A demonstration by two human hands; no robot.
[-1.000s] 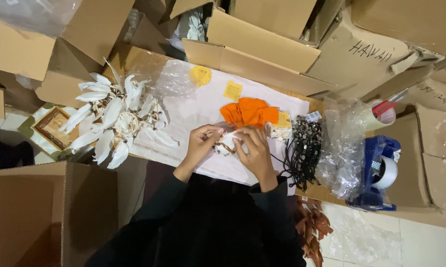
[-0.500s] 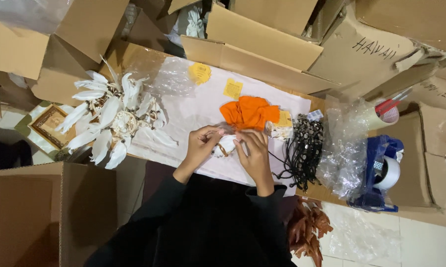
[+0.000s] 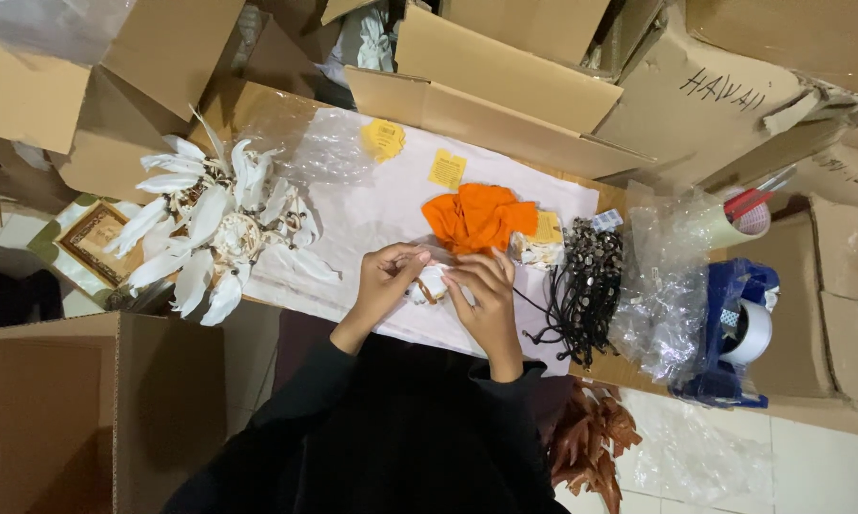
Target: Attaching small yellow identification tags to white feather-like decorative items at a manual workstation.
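Hands first: left hand [image 3: 386, 276] and right hand [image 3: 481, 295], both pinched on one small white-and-brown ornament [image 3: 431, 283] over the white sheet [image 3: 372, 214]. Just beyond lies one orange cloth [image 3: 476, 217], with one bundle of black cords [image 3: 586, 290] beside it. Farther up sit two yellow tags [image 3: 383, 138], and one white feather piece [image 3: 210, 224] lies off to the left.

Two yellow labels [image 3: 447, 169] lie among brown cardboard boxes [image 3: 505, 67].
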